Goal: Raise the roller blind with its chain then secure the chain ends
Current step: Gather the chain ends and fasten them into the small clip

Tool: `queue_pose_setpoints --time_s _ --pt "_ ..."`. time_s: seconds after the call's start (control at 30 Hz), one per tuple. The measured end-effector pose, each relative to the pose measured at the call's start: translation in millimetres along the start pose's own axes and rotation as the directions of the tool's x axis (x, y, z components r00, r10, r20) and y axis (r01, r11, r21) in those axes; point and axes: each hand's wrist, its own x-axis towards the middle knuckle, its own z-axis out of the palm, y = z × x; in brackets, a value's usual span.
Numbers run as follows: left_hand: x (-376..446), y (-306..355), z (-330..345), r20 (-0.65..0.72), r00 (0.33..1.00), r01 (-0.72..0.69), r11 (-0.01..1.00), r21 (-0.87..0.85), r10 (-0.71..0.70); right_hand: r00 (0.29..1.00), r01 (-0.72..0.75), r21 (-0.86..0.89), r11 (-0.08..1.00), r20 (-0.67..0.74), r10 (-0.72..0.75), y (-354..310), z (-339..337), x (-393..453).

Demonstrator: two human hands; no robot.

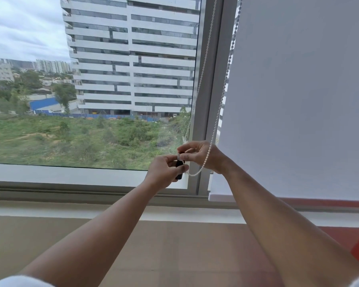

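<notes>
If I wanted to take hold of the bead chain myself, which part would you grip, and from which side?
I would pinch the bead chain on its straight run just above the right hand, coming from the room side. There it hangs free in front of the window frame, beside the roller blind edge. Lower down it sags into a slack loop towards the left hand.
</notes>
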Motion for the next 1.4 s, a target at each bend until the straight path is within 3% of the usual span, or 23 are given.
queue_pose_setpoints --time_s 0.4,0.8,1.03,1.4 --pt "1.8 -3.8 2.9 -0.001 1.000 0.004 1.000 -0.022 -0.004 0.999 0.033 -0.143 0.989 -0.026 -0.037 0.4 -4.6 1.4" --pt "4.1 -4.0 5.1 0.016 0.999 0.047 0.991 -0.128 -0.045 0.995 0.034 -0.217 0.976 0.099 -0.013 0.9 -11.1 7.3" --pt "5.5 -6.0 4.0 0.088 0.994 0.089 0.970 -0.227 -0.070 0.996 0.053 -0.256 0.965 0.079 -0.034 1.1 -10.3 11.0" --pt "16.9 -13.9 8.0 -0.013 0.994 0.107 0.978 -0.181 -0.112 0.997 0.081 -0.286 0.955 0.031 -0.075 2.3 -10.0 11.4"
